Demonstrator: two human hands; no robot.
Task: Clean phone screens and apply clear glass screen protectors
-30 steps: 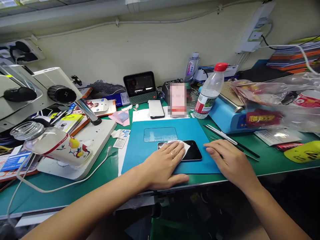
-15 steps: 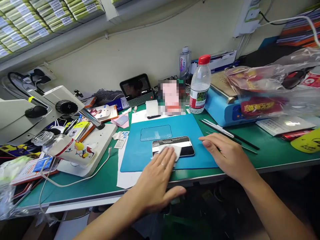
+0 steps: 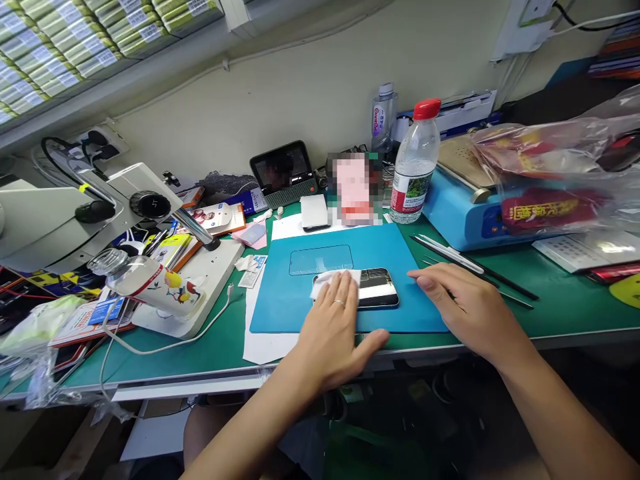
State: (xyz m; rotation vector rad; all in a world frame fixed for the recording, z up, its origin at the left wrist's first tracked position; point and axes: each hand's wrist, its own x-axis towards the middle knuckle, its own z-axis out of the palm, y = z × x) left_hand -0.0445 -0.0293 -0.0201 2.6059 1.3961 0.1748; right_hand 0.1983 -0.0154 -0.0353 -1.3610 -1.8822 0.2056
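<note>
My left hand (image 3: 336, 320) lies palm down with its fingers flat on a white wipe (image 3: 323, 283). The wipe covers the left part of a smartphone (image 3: 377, 292), whose dark screen reflects light. Beneath the phone is a blue mat (image 3: 280, 310). Just behind it on the mat lies a clear screen protector (image 3: 320, 260) with a dark border. My right hand (image 3: 460, 303) rests at the mat's right edge, apart from the phone. Its fingers are curled, thumb against the index finger; anything inside them is hidden.
A microscope (image 3: 150, 203) and a glass jar (image 3: 150, 287) stand left. Behind the mat are a water bottle (image 3: 415, 167), a small screen device (image 3: 283, 173) and a white box (image 3: 314, 212). Thin tools (image 3: 480, 267) lie right, near a blue machine (image 3: 450, 213) under plastic bags.
My left hand has moved the wipe up and toward the phone's left end, uncovering more of its screen. My right hand stays by the mat's edge. The view has shifted slightly.
</note>
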